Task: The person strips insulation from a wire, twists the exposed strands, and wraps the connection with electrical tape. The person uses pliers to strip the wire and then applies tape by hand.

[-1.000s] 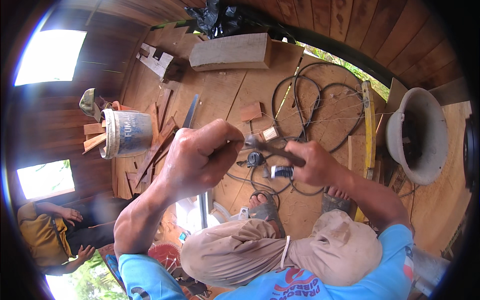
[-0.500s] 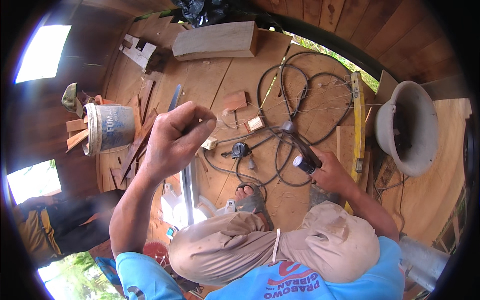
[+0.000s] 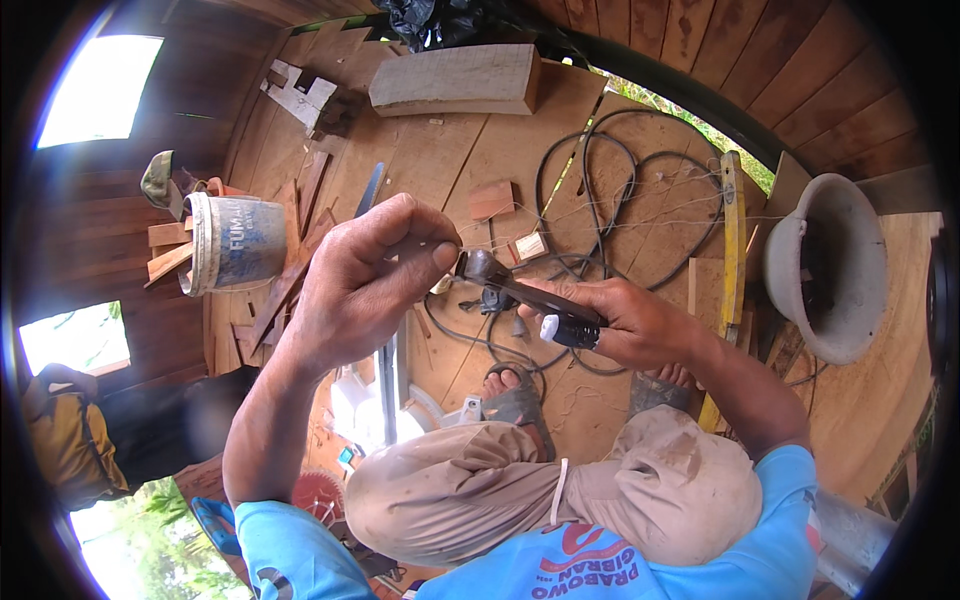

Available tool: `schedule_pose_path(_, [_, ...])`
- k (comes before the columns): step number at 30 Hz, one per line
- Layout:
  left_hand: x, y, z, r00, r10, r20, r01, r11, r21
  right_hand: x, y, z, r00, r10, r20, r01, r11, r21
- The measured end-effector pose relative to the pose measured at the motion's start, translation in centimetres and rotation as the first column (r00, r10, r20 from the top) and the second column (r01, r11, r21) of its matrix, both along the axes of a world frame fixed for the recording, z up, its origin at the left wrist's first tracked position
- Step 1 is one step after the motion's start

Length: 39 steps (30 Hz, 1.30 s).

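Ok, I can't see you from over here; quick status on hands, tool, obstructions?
Right hand gripping hammer and white-ended dark cylinder. Left hand pinched beside hammer head, contents unclear. Black cable looped on wooden floor, possible snag.

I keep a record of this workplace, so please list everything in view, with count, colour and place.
hammer: 1, dark, in right hand
cylinder: 1, black and white, at right hand
bucket: 1, whitish, left
cap: 1, greenish, beyond bucket
wood scraps: several, brown, around bucket
timber blocks: 2, pale, upper area
plastic bag: 1, black, top edge
saw blade: 1, bluish, beyond left hand
small box: 1, whitish, on floor
cable: count unclear, black, on floor
spirit level: 1, yellow, right
basin: 1, grey, far right
circular blade: 1, reddish, lower left
other person: 1, mustard clothing, left edge
sandals: 2, dark, lower centre
trousers: 1 pair, beige, bottom
left hand: 1, bare, centre
right hand: 1, bare, gripping hammer
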State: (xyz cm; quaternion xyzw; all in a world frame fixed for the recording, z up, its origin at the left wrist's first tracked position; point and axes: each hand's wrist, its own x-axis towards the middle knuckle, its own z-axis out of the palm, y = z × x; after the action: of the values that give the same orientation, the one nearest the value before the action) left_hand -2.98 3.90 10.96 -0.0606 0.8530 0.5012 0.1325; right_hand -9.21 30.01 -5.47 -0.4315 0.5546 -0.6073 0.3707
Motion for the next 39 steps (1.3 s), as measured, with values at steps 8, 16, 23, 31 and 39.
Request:
schedule_pose_path(8, [0.1, 0.4, -0.2, 1.000, 0.017, 0.002, -0.017, 0.981, 0.195, -0.7, 0.5, 1.4, 0.991, 0.105, 0.081, -0.114, 0.985, 0.127])
schedule_pose_path(16, [-0.1, 0.8, -0.6, 0.999, 0.021, 0.045, -0.034, 0.952, 0.304, -1.3, 0.6, 0.9, 0.977, 0.107, 0.184, -0.118, 0.992, 0.047])
schedule_pose_path(23, [-0.2, 0.9, -0.5, 0.998, 0.009, 0.067, -0.032, 0.934, 0.355, -2.0, 0.9, 0.8, 0.982, 0.076, 0.175, -0.084, 0.996, 0.037])
schedule_pose_path(31, [-0.1, 0.3, -1.0, 0.998, 0.014, 0.062, -0.035, 0.935, 0.354, -2.8, 1.0, 0.1, 0.994, 0.106, 0.005, -0.106, 0.994, 0.022])
schedule_pose_path(39, [0.3, 0.3, -1.9, 0.998, 0.022, 0.062, -0.049, 0.885, 0.463, -2.2, 1.0, -0.3, 0.990, 0.095, 0.105, -0.093, 0.995, -0.024])
